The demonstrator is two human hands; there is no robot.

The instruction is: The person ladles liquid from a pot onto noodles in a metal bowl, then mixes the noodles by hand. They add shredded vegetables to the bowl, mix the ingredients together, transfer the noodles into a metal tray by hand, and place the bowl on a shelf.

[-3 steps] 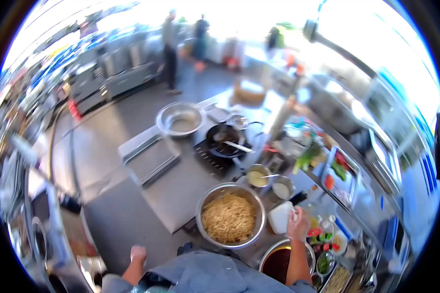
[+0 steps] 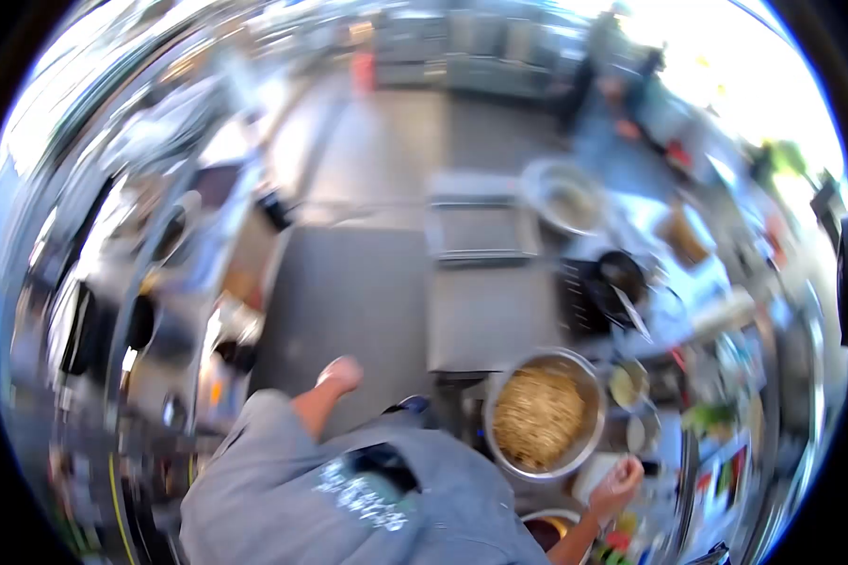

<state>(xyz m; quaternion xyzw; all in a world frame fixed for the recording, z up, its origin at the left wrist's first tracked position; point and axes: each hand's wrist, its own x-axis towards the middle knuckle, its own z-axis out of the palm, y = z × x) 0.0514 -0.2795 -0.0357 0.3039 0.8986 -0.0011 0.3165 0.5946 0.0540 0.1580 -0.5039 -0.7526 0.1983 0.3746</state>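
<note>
My left hand hangs beside my body over the grey floor. Its fingers look curled into a loose fist, with nothing visible in them. My right hand is at the lower right, near a white flat-sided object and a black handle-like piece. Blur hides whether its bent fingers hold anything or touch the white object. Left of that hand stands a large metal bowl full of noodles. Under my right forearm is a partly hidden bowl of dark liquid.
A black pan with a pale-handled utensil sits on a cooktop. Behind it is a wide metal bowl. Two small containers stand right of the noodles. Shelving lines the left; people stand far off.
My view has swung left, so the worktop and noodle bowl now appear farther right. More floor and the left-hand shelving show. My left hand appears higher in view.
</note>
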